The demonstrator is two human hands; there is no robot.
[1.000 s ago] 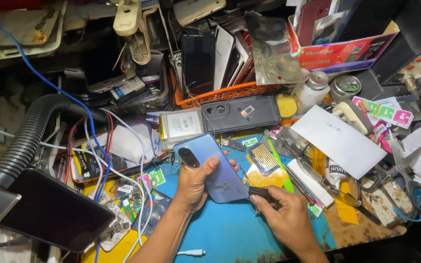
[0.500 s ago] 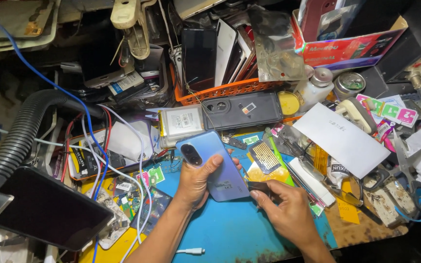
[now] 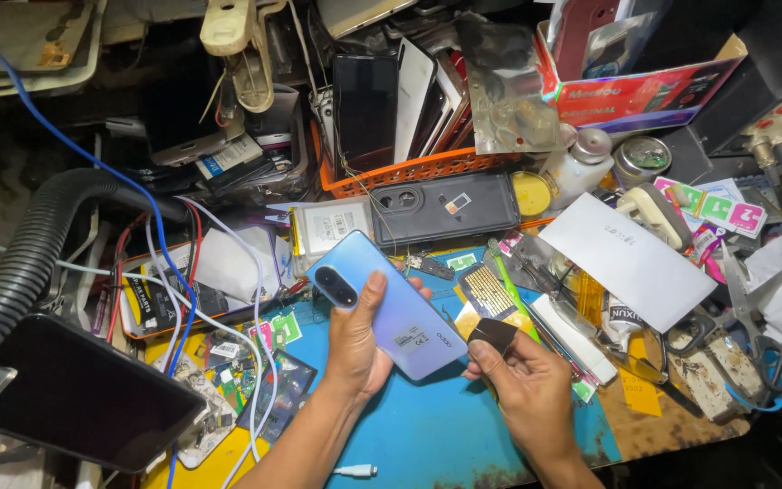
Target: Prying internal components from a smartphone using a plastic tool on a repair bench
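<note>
My left hand (image 3: 357,349) holds a light blue smartphone (image 3: 391,308) back side up, its dark camera bump toward the upper left, over a blue work mat (image 3: 427,426). Thumb lies on the phone's back, fingers wrap under it. My right hand (image 3: 527,394) is just right of the phone's lower corner and pinches a small dark flat piece (image 3: 492,335) between thumb and fingers, close to the phone's edge.
A dark phone case (image 3: 445,210) and a battery pack (image 3: 329,225) lie behind the mat. An orange basket (image 3: 409,170) holds several phones and screens. A black hose (image 3: 29,263), cables, a white envelope (image 3: 626,258), scissors (image 3: 753,317) and small bottles crowd the bench.
The right hand has lifted slightly with the dark piece and moved nearer the phone's lower corner. The left hand keeps the phone in nearly the same place.
</note>
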